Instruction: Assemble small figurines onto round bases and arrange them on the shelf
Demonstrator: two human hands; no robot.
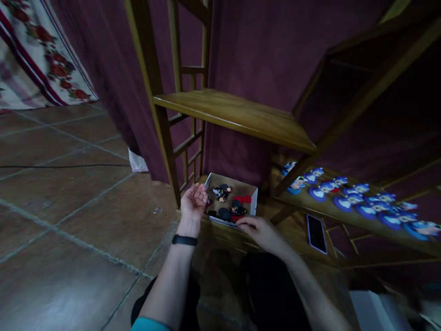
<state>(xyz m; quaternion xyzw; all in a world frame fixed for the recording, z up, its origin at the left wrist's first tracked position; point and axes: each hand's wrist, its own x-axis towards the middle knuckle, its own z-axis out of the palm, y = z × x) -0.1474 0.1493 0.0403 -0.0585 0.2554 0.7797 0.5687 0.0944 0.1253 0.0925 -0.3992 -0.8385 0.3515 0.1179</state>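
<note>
A shallow white cardboard box [254,202] with a brown inside sits on the lowest shelf. Small figurines [222,191] with dark hair lie inside it, along with red and black round bases [225,214]. At the box's left wall is my left hand [195,200], palm turned up, fingers loosely spread, nothing in it. My right hand [254,228] is at the front right of the box, its fingers closed together on the front rim. Its fingertips are partly hidden from me.
A wooden shelf board [234,112] juts out above the box. On the right, a lower shelf carries several blue-and-white figurines [349,201] on round bases. A phone [316,233] lies near my right forearm. Tiled floor [86,220] stretches left, beside a purple curtain [113,82].
</note>
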